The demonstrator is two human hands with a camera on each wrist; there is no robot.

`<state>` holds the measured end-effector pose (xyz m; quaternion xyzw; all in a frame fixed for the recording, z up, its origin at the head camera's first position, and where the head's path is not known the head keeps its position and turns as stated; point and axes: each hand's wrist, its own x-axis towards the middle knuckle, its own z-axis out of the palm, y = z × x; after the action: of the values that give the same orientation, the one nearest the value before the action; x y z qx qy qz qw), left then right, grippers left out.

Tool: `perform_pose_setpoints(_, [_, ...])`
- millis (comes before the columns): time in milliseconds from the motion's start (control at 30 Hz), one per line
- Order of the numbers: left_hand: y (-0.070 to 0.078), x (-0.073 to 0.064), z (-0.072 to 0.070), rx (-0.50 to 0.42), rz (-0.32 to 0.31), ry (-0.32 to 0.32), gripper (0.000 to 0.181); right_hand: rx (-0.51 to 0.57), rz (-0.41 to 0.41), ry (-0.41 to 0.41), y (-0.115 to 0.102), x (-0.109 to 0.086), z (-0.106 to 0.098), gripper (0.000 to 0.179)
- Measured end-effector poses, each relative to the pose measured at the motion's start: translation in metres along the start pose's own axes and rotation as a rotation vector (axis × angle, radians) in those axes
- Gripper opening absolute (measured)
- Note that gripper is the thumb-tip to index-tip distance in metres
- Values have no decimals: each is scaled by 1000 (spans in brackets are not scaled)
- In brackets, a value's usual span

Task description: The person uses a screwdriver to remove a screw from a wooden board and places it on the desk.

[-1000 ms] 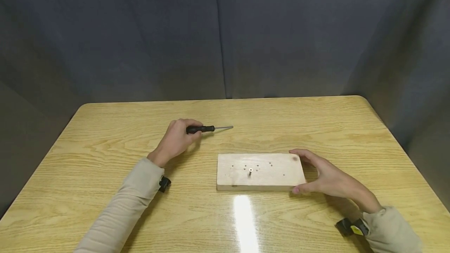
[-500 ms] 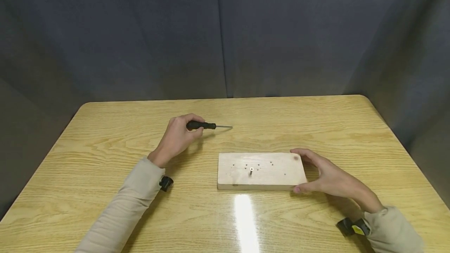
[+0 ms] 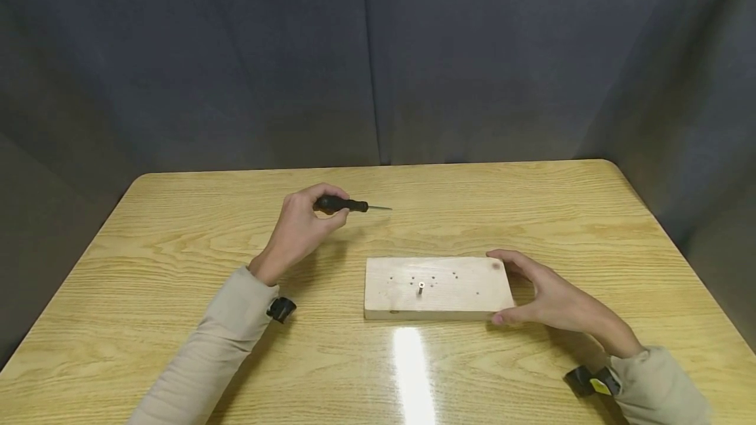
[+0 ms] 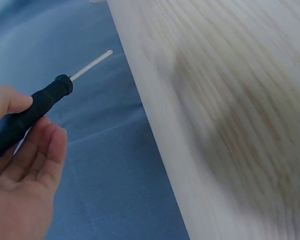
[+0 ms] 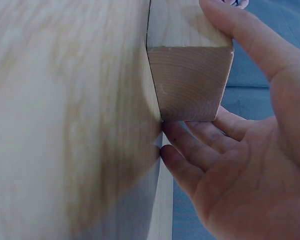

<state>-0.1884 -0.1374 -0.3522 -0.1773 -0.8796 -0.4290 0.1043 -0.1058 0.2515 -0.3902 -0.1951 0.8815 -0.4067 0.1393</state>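
Observation:
My left hand (image 3: 295, 228) pinches a screwdriver (image 3: 357, 206) by its black handle, thumb on one side and fingers on the other. In the left wrist view the handle and the slim metal shaft (image 4: 91, 65) show clearly, the tip pointing away from the hand. A pale wooden block (image 3: 451, 297) lies flat on the table, with several small holes in its top. One screw (image 3: 421, 288) stands upright in it, left of the middle. My right hand (image 3: 552, 297) grips the block's right end, with fingers at the far edge and thumb at the near edge.
The wood-grain table (image 3: 177, 235) has rounded far corners. Dark curtains (image 3: 266, 71) hang behind it and at both sides. A bright light reflection lies on the tabletop in front of the block.
The left hand has lifted the screwdriver off the tabletop, moving it slightly farther back, and its shadow has drawn away from it. The right hand and the block stay in place.

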Motion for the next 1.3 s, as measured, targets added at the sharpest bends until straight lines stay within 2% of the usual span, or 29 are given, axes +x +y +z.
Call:
perform_pose_setpoints(233, [11, -1, 0, -69, 21, 27, 18, 2, 2, 0, 0, 0, 0, 92])
perform_pose_setpoints(467, [24, -3, 2, -193, 60, 55, 20, 10, 7, -1, -1, 0, -1, 92])
perform_pose_setpoints(767, [43, -6, 4, -358, 39, 41, 22, 18, 5, -2, 1, 0, -1, 93])
perform_pose_setpoints(900, [51, -8, 5, -391, 40, 38, 22, 18, 7, -4, 1, 0, 0, 93])
perform_pose_setpoints(1067, [60, -10, 5, -424, 76, 36, 25, 22, 4, -3, 0, 1, 0, 93])
perform_pose_setpoints(1300, [70, -13, 6, -424, 129, 26, 33, 37, 1, -2, -1, 2, 1, 93])
